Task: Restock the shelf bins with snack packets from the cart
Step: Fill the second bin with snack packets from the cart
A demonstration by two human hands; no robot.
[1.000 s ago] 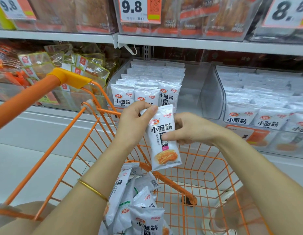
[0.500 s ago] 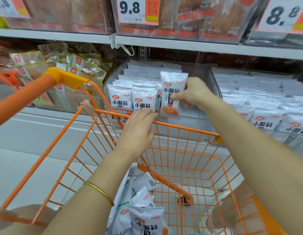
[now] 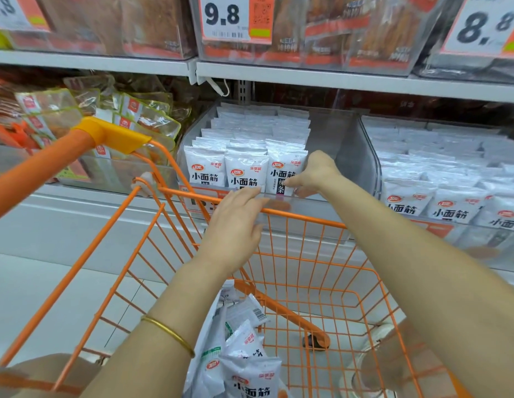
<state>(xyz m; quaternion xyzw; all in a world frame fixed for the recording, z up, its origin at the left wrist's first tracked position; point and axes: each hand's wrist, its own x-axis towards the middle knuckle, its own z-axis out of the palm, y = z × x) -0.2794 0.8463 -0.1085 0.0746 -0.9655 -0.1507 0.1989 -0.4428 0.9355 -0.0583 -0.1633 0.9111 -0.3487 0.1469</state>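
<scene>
On the lower shelf (image 3: 63,208) in front of the person, a clear bin (image 3: 342,145) of stiff plastic holds white packets (image 3: 250,130). They stand upright in three tidy columns, flat and glossy, with crimped tops. The front packet (image 3: 281,173) stands first in the right column. The right hand (image 3: 316,173) grips it, the thumb across its face and the fingers curled at its right edge. The left hand (image 3: 235,225) hovers over the front rim of the orange wire cart (image 3: 307,218), fingers loose and apart, holding nothing; a thin gold bangle (image 3: 169,334) sits on its wrist. Down in the cart, loose packets (image 3: 247,372) of the same kind lie in a crumpled heap. The neighbour bin (image 3: 462,234) to the right is filled with the same kind. The left bin (image 3: 112,173) keeps transparent pouches (image 3: 140,113) with yellow edges.
</scene>
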